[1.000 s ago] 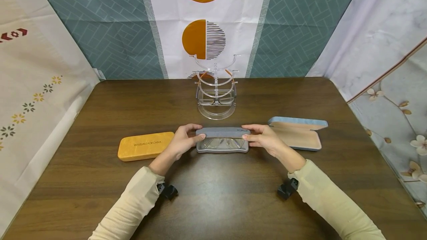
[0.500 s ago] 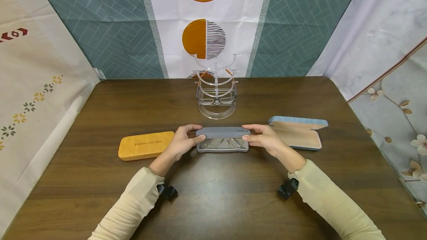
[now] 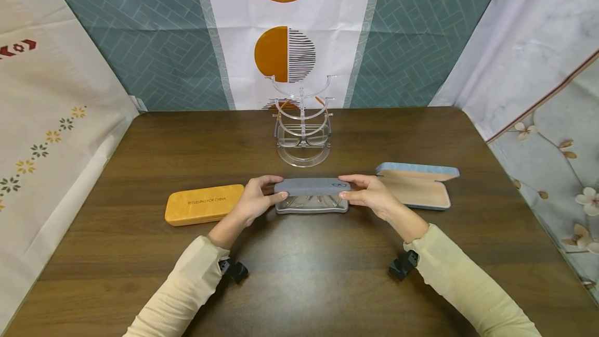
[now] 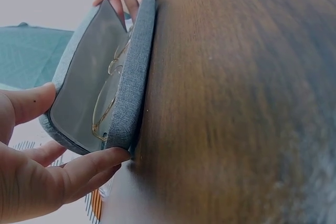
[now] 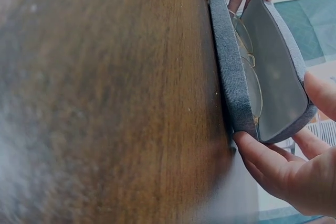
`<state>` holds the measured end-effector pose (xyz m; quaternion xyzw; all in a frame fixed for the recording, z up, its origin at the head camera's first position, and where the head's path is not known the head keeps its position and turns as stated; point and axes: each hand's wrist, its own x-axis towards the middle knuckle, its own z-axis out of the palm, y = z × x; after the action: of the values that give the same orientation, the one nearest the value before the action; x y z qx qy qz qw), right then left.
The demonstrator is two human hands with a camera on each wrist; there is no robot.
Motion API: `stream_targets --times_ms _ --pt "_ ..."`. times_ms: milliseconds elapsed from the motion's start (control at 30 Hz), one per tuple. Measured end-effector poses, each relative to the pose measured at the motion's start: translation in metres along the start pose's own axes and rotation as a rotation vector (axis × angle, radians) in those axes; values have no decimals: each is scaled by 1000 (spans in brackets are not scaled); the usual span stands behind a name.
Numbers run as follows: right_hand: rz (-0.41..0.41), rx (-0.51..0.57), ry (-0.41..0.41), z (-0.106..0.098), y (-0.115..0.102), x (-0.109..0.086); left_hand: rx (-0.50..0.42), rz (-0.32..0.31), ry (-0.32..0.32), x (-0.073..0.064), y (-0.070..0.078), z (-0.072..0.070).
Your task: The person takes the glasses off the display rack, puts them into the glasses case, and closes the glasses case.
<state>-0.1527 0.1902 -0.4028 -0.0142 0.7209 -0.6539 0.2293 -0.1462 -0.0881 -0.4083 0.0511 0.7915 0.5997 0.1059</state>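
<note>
A grey fabric glasses case (image 3: 312, 186) lies on the table with its lid partly raised. Inside it rest thin gold-rimmed glasses (image 5: 253, 80), lenses and bridge showing through the gap. My left hand (image 3: 255, 196) holds the case's left end, its thumb at the lid's front edge and fingers at the end and behind. At the right end my right hand (image 3: 372, 196) grips in much the same way, thumb on the lid edge. Both wrist views show fingertips against the lower shell, as with the left fingers (image 4: 113, 157). The lid's far side is partly hidden from the wrist cameras.
A yellow glasses case (image 3: 203, 205), closed, lies beside my left hand. Right of my right hand stands an open blue case (image 3: 423, 191) with a beige lining. Behind, a clear tiered display stand (image 3: 303, 157) carries glasses. Patterned cloths hang around the wooden table (image 3: 299, 274).
The grey case's lid has tilted down a little, so the gap is narrower and less of the glasses shows. Both hands stay at the case's ends.
</note>
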Motion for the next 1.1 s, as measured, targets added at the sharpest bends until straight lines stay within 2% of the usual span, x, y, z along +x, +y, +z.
stream_targets --times_ms 400,600,700,933,1100 --pt "-1 0 -4 0 1 2 46 3 -6 -2 1 -2" --pt "-28 -25 6 0 2 1 73 1 -5 -2 -1 -1" --pt "-44 -78 24 0 5 2 100 19 -7 -3 -2 0" --pt "-65 -183 41 1 7 2 260 126 -20 -5 -2 1" --pt "-59 -196 35 1 7 2 222 75 -26 -4 0 -2"
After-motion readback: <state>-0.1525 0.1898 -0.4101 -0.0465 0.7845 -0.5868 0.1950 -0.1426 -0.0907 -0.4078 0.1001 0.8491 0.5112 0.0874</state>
